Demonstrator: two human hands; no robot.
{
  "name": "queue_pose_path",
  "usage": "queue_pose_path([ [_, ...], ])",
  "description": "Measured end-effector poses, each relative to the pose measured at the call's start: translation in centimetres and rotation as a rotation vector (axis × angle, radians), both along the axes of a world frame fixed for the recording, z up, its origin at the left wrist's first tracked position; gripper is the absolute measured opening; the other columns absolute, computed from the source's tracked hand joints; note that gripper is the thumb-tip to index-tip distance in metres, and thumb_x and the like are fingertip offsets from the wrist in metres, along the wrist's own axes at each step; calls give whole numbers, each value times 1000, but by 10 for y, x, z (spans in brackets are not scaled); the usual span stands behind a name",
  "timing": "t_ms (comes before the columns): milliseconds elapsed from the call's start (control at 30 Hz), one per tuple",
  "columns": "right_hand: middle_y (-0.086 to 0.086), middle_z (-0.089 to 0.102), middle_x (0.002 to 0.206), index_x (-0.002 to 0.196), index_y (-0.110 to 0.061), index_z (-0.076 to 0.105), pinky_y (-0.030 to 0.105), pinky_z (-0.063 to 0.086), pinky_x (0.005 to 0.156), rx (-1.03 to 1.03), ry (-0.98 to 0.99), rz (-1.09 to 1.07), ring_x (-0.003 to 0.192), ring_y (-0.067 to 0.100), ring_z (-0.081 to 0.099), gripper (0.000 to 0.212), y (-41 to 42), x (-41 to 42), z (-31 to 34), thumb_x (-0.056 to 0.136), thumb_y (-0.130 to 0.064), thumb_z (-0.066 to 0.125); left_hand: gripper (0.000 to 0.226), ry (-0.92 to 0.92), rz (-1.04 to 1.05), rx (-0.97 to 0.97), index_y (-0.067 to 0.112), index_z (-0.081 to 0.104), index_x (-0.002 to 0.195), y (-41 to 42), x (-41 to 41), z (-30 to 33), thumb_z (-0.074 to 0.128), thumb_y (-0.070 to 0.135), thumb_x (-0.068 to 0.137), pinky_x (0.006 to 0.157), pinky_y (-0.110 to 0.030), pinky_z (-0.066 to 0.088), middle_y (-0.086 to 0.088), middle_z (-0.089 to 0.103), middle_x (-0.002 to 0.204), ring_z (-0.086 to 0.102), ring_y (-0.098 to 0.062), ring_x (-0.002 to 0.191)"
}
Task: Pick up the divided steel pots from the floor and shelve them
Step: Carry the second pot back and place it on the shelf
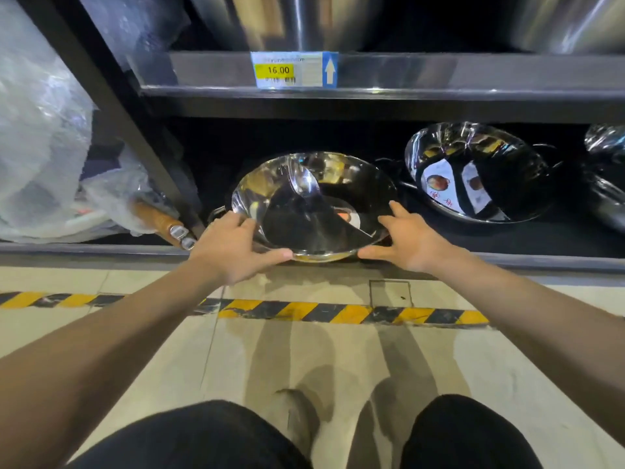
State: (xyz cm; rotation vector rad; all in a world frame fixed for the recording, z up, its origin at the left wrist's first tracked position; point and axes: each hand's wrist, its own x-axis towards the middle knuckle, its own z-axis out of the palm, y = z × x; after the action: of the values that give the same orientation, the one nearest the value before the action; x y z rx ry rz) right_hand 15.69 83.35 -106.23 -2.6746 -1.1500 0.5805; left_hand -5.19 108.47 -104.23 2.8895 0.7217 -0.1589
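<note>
Knees [216,434], hands [233,247], pot [314,204], shelf [507,262].

Third pot [607,177] cut by right edge; upper-shelf steelware [571,22] blurred, cropped at top.

A shop aisle, steel shelving [473,71] carrying a yellow price tag [279,70] reading 16.00, plastic-wrapped cookware [473,170] on display, hazard-striped tape [338,311] across the tiled floor [169,367]

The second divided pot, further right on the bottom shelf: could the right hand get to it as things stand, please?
Probably yes. The right hand is open beside the near pot, and the shelf space between it and the second pot looks clear; the upper shelf sits well above.
</note>
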Motion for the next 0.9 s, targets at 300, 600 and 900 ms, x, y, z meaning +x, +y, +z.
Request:
queue_pose_path([
  [300,16,36,142,123,-12,61,42,49,95,-24,-4,-19,115,32,52,85,35,26,-18,68,-77,61,86,-33,101,-9,13,57,125,29,45,-30,28,81,82,90,-46,49,-16,54,123,54,-34,111],
  [600,20,12,160,125,-10,57,45,43,103,-72,-38,-107,134,35,41,78,60,37,-15,77,-71,61,79,-13,71,-113,21,53,127,50,55,-42,35,81,80,93,-46,50,-11,37,137,53,-34,115],
  [900,14,26,156,147,-16,37,48,43,103,-37,-70,-24,134,34,38,82,26,24,2,83,-60,64,58,-82,-50,-37,27,40,141,9,24,-45,42,57,91,101,-47,39,-10,37,144,40,-33,124],
])
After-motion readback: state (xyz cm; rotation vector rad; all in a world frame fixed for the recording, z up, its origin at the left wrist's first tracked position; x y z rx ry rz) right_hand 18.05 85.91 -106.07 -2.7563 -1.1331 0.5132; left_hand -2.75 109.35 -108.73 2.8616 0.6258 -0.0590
